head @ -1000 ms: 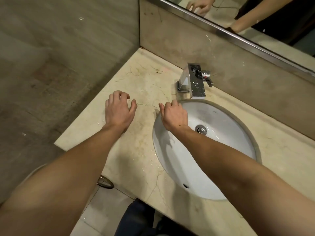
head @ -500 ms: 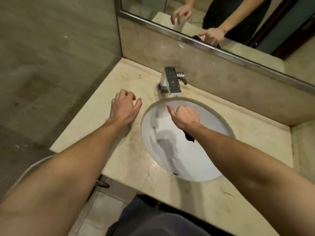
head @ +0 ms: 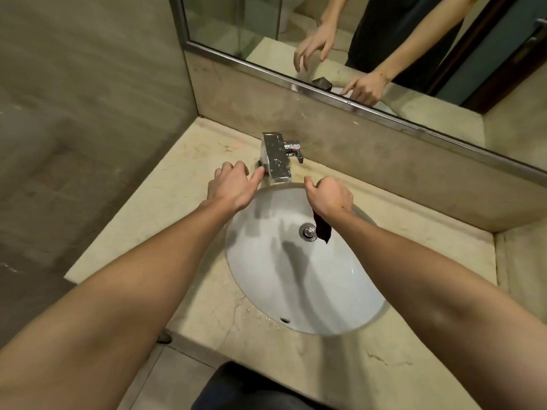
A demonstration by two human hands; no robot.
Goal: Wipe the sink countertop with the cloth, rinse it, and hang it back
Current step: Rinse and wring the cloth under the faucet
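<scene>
Left hand (head: 229,187): fingers relaxed, beside faucet (head: 276,161), centre frame.
Right hand (head: 330,198): grasping dark cloth (head: 322,229) over sink (head: 296,291).

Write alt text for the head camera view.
Over a white oval sink basin, the right hand grips a dark cloth that hangs down near the drain. The left hand is beside the chrome faucet, thumb at its base, on a beige marble countertop below a mirror.

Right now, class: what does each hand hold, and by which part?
The right hand grips the dark cloth by its upper end; the rest dangles over the white oval basin. The left hand holds nothing.
</scene>
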